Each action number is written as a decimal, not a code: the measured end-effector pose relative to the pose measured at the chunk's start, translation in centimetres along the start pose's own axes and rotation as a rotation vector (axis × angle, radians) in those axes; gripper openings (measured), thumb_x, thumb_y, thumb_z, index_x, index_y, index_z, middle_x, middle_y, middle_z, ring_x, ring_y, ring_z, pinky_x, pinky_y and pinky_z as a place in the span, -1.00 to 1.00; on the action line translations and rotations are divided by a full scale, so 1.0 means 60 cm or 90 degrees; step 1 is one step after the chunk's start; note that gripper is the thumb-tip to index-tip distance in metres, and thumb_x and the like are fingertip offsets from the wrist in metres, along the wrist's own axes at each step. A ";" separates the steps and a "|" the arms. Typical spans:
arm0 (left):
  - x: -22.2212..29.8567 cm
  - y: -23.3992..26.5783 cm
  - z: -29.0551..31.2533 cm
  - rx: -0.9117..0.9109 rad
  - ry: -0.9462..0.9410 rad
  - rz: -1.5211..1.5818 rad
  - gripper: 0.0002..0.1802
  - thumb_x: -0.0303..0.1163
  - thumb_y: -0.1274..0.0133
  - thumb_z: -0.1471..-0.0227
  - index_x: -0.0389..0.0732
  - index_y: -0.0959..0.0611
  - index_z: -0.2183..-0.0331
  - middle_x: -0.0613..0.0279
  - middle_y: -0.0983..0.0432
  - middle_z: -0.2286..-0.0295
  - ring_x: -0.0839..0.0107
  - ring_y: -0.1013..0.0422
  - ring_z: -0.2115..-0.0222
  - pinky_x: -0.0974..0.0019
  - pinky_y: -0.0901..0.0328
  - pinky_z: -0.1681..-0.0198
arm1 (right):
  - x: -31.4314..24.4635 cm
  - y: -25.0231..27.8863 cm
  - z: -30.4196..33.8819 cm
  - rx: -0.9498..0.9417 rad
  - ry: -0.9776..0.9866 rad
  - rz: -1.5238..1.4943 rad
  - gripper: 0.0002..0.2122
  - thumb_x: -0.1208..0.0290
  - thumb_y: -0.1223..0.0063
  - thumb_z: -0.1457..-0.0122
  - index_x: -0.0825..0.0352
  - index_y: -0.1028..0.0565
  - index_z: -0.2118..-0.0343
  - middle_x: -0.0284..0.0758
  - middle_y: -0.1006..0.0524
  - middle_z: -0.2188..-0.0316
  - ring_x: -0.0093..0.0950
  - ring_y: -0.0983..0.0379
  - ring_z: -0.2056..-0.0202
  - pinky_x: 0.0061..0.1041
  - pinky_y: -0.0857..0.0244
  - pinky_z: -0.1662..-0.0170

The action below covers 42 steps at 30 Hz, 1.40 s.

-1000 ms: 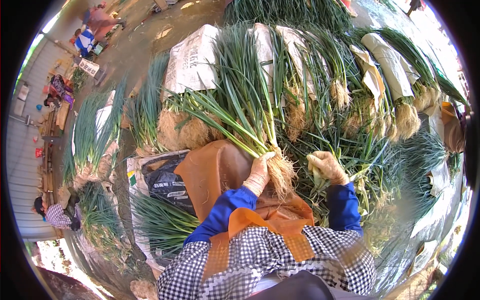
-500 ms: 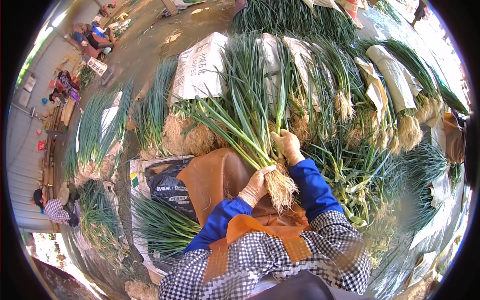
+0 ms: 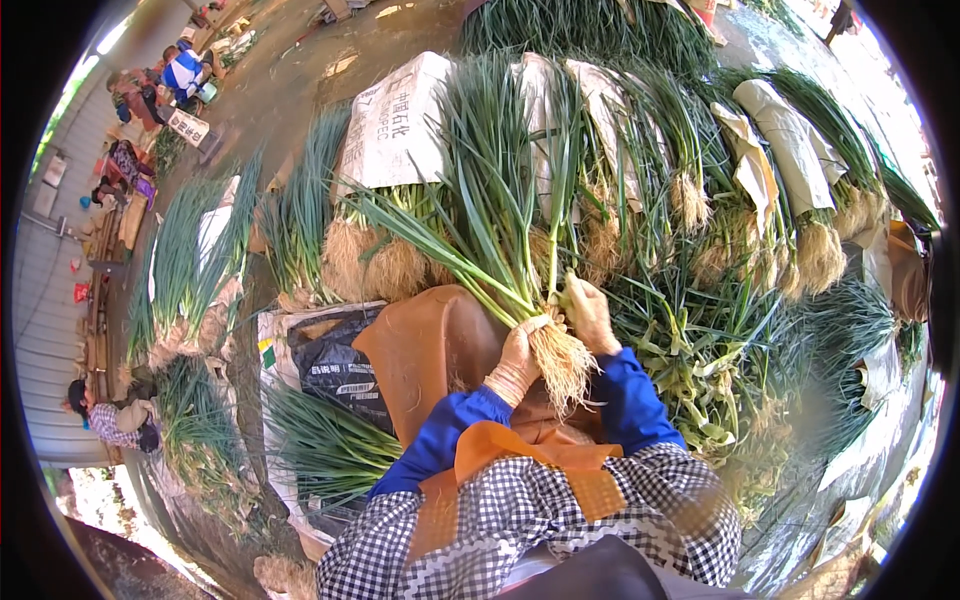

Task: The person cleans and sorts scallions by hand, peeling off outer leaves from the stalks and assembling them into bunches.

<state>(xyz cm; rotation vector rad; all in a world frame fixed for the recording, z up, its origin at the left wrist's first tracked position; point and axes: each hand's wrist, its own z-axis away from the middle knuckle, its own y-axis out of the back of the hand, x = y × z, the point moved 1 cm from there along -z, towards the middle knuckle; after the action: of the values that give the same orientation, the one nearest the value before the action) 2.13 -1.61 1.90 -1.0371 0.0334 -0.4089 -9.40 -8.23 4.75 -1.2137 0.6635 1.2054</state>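
In front of my lap is a loose bunch of green onions (image 3: 500,225), leaves fanned up and away, pale shaggy roots (image 3: 563,365) hanging toward me. My left hand (image 3: 516,362), in a pale glove, is closed around the lower stems just above the roots. My right hand (image 3: 590,315) is close beside it on the right, its fingers curled and pinching at the base of one upright stalk. Some of those fingertips are hidden. A brown apron (image 3: 420,345) lies spread over my lap, beneath the bunch.
Root-ended bundles, some covered with white sacks (image 3: 395,125), stand in a row ahead. A tangled heap of stripped leaves (image 3: 690,370) lies on the right. More green onions (image 3: 325,450) rest on a sheet at the left. Several people sit far left, one in blue (image 3: 185,72).
My right hand has drawn slightly down and toward me along the stalk. My left hand still grips the bunch, whose leaves lean a little more left.
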 end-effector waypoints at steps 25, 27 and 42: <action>-0.002 -0.024 -0.003 0.019 0.032 -0.023 -0.78 -0.46 0.07 0.05 -0.39 -0.50 0.33 0.07 -0.46 0.50 0.26 -0.43 0.48 0.18 -0.38 0.31 | -0.027 0.078 0.080 -0.536 0.338 1.047 -0.85 0.30 0.10 -0.05 0.19 -0.49 0.53 -0.30 -0.49 0.59 -0.34 -0.47 0.54 -0.40 -0.32 0.55; -0.001 -0.028 0.000 0.008 0.021 -0.043 -0.77 -0.46 0.06 0.06 -0.39 -0.50 0.32 0.07 -0.47 0.49 0.26 -0.43 0.47 0.19 -0.38 0.31 | -0.062 0.122 0.060 -0.532 0.050 1.247 -0.79 0.27 0.10 -0.07 0.26 -0.52 0.48 -0.27 -0.53 0.45 -0.34 -0.51 0.45 -0.41 -0.38 0.44; 0.025 -0.026 0.041 -0.080 0.031 -0.044 -0.69 -0.47 0.07 0.03 -0.37 -0.43 0.19 0.04 -0.49 0.33 0.29 -0.45 0.36 0.26 -0.39 0.22 | -0.051 0.006 -0.019 -0.285 -0.026 0.431 -0.78 0.28 0.05 -0.14 0.37 -0.46 0.42 -0.34 -0.41 0.58 -0.52 -0.36 0.50 -0.50 -0.25 0.39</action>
<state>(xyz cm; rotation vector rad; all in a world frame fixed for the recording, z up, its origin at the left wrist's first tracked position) 3.56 -0.80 4.74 -1.1551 0.0678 -0.4998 -10.39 -10.37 7.03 -1.3687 0.8355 2.0186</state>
